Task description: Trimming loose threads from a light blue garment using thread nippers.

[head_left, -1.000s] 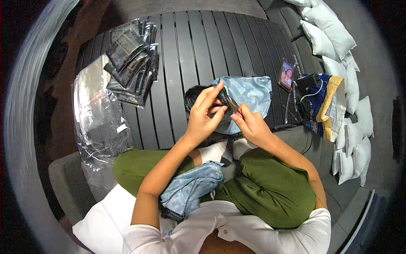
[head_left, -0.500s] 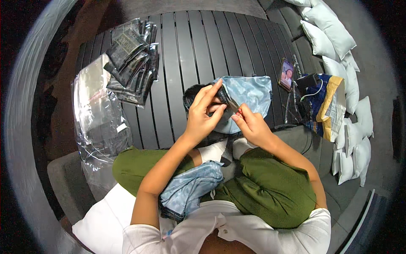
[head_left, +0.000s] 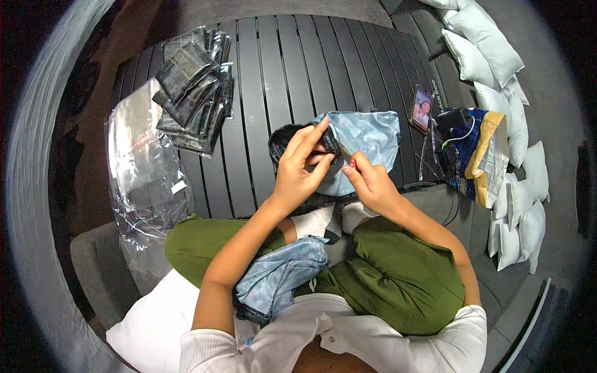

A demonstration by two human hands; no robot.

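A shiny light-blue cloth piece (head_left: 370,132) with a dark gathered band (head_left: 283,135) lies at the near side of the slatted table. My left hand (head_left: 296,166) pinches the dark band, fingers inside its fold and the thumb against its edge. My right hand (head_left: 378,188) is closed round a small red-handled metal tool (head_left: 353,163); its thin blade points at the band beside my left fingertips. Whether the blade touches the band is hard to see. A second blue cloth piece (head_left: 280,270) with a dark edge rests bunched in my lap.
Dark flat items in clear packets (head_left: 189,81) are heaped at the table's far left, above clear plastic bags (head_left: 140,149). On the right are a lit phone (head_left: 421,110), a cable and a blue-and-yellow bag (head_left: 482,158). White pillows (head_left: 482,40) line the right side.
The tool's blade has shifted slightly, and my right hand has turned a little at the band. My left hand keeps nearly the same hold.
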